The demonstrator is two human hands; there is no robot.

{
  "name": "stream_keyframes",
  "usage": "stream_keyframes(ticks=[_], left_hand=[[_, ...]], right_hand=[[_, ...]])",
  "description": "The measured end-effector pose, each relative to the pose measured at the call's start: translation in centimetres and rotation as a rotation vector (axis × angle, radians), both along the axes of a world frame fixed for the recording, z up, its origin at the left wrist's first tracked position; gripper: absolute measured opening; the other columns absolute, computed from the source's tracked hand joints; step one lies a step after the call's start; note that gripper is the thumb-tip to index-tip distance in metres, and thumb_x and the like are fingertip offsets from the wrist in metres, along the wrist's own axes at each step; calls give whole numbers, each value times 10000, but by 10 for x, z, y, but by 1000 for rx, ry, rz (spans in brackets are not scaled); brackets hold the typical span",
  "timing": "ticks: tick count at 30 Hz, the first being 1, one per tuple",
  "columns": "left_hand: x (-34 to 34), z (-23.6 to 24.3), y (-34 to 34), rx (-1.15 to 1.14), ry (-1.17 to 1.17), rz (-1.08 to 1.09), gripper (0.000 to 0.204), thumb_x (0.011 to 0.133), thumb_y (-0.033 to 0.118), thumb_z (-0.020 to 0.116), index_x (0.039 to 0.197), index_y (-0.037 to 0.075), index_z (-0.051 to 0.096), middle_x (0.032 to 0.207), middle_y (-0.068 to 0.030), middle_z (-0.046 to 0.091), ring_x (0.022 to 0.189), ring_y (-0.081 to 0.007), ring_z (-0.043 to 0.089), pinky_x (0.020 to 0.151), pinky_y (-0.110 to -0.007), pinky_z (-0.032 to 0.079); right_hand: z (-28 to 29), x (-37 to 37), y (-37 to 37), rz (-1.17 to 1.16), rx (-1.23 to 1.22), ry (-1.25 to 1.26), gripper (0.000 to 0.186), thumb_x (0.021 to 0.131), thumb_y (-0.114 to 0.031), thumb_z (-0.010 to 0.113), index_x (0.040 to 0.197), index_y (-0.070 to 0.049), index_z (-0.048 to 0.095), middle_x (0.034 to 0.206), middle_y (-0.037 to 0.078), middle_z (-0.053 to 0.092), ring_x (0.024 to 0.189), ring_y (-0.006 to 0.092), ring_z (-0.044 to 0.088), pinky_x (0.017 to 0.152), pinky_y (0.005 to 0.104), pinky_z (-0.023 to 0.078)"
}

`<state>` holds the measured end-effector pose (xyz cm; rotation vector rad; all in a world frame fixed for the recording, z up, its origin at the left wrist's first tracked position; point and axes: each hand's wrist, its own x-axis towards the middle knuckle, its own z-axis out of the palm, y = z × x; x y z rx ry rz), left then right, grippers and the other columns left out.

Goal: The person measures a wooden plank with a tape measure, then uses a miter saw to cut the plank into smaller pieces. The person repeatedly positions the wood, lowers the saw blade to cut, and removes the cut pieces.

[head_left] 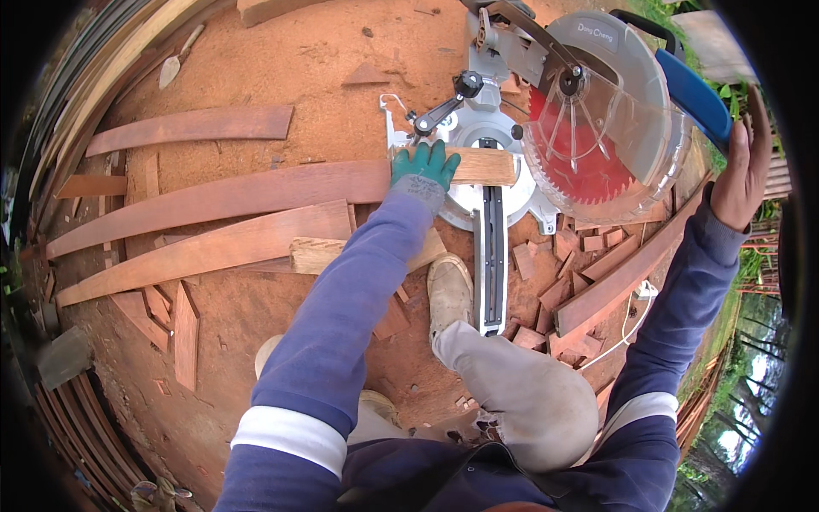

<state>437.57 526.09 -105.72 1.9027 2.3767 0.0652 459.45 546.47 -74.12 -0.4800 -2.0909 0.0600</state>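
Note:
My left hand (425, 166), in a green glove, presses flat on a long reddish wooden plank (247, 192) that lies across the base of a miter saw (490, 154). The plank's pale cut end (488, 166) sits just left of the raised red saw blade (580, 149) under its clear guard. My right hand (744, 166), bare, grips the saw's blue handle (695, 94) at the upper right. The blade is lifted above the wood.
Several more long planks (205, 247) lie on the sawdust-covered ground to the left. Short offcuts (589, 264) pile up right of the saw. My shoe (450, 290) rests beside the saw's rail. A white cord (631, 320) runs near the offcuts. Stacked boards (77, 410) line the left edge.

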Motion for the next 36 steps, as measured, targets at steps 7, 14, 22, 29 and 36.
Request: stream_keyframes(ticks=[7,14,22,29,36], left_hand=[[-1,8,4,-106,-72,41,642,963,142,587,1562,262,389,1626,-102,317,1480,-312,328,1183,-537,274],[0,6,1,-99,-22,39,660,952,119,589,1561,278,390,1625,-92,324,1465,-298,349,1172,-516,279],[-3,-1,0,23,-41,32,603,941,122,595,1514,252,462,1583,-87,394,1423,-297,400,1149,-512,317],[5,-8,-22,544,-121,109,487,826,139,720,1304,144,624,1419,-116,553,1297,-309,527,1101,-458,406],[54,-6,-61,682,-539,319,420,810,115,746,1222,80,667,1289,-152,633,1143,-337,626,996,-443,506]], right_hand=[[-18,13,-29,-171,-54,-365,337,1048,-231,562,1259,6,677,1192,174,711,1093,227,666,976,334,490],[-96,43,-86,-265,139,-332,333,960,-56,567,1268,4,677,1248,167,703,1128,313,667,1002,387,472],[-110,46,-87,-279,163,-291,348,938,-59,589,1270,1,672,1257,167,697,1130,313,647,1026,396,435],[-116,39,-82,-245,75,-46,407,982,-128,646,1347,41,586,1313,190,629,1189,297,602,1034,396,454],[-111,36,-66,-239,165,145,488,1016,-179,596,1413,80,482,1405,224,539,1293,306,523,1144,422,350]])
